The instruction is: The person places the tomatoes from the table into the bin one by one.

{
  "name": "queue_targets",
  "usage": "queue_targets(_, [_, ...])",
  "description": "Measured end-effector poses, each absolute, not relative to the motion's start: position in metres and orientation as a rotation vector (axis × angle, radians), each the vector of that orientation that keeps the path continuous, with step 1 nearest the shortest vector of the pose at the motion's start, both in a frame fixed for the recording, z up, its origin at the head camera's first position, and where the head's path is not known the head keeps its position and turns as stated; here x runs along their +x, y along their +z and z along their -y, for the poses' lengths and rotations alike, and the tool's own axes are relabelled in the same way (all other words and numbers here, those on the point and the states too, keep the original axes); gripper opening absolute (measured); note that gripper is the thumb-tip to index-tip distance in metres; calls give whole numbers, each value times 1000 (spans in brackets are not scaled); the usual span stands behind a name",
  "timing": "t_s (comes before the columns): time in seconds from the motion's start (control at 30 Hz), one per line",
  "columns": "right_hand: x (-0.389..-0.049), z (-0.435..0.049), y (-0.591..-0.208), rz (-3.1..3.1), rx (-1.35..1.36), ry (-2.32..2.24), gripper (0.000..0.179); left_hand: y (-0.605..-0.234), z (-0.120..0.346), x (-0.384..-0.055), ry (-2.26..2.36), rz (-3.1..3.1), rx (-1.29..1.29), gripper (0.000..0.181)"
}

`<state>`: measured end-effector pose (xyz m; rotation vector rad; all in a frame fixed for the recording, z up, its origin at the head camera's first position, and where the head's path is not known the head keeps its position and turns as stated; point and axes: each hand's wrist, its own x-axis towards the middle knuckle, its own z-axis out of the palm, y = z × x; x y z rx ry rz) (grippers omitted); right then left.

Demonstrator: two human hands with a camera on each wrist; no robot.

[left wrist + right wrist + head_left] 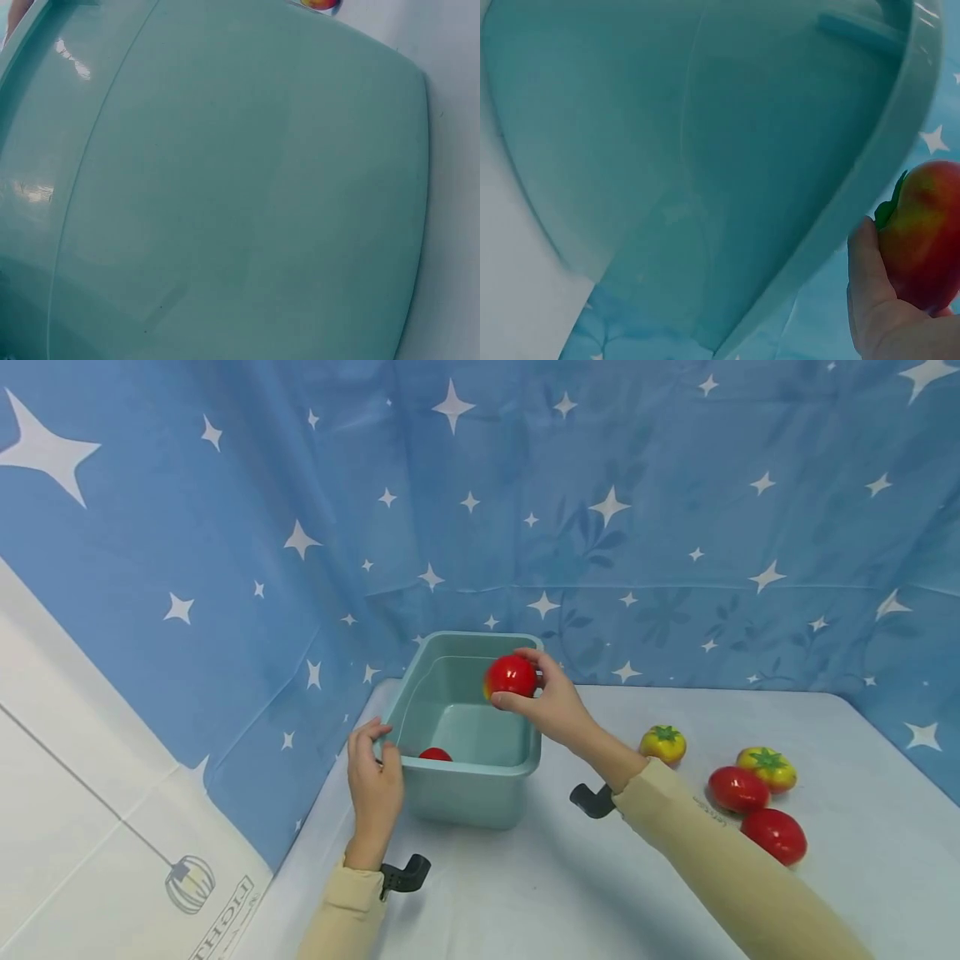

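My right hand point(558, 702) holds a red tomato point(511, 677) over the right side of a teal plastic bin point(457, 793). In the right wrist view, the held tomato point(926, 240) has a yellowish patch and green leaves, with the thumb against its side. At the bin's near left corner, my left hand point(375, 785) grips the rim, fingers bent over the edge. Inside the bin, another red, rounded thing point(435, 754) shows partly above the near wall; the wall hides the rest. Bin wall point(240, 180) fills most of the left wrist view, where the left hand is out of sight.
On the white table point(600, 877), right of the bin, lie a yellow-topped tomato point(663, 744), another one point(767, 768), a red fruit point(738, 789) and a second red fruit point(775, 836) partly behind the right sleeve. A blue star-patterned curtain point(652, 568) hangs behind.
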<state>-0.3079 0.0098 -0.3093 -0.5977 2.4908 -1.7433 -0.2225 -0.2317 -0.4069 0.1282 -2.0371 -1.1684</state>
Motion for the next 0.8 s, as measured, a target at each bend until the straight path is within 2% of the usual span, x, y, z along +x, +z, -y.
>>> queue_targets(0.27, [-309, 11, -322, -2474, -685, -1621, 76, -408, 232, -222, -1164, 2038, 129, 29])
queue_targets(0.67, [-303, 31, -329, -2600, -778, -1336, 79, -407, 230, -222, -1177, 2029, 137, 29])
queue_targets(0.8, [-302, 37, -330, -2621, -848, -1116, 80, -406, 231, -222, -1172, 2036, 143, 29])
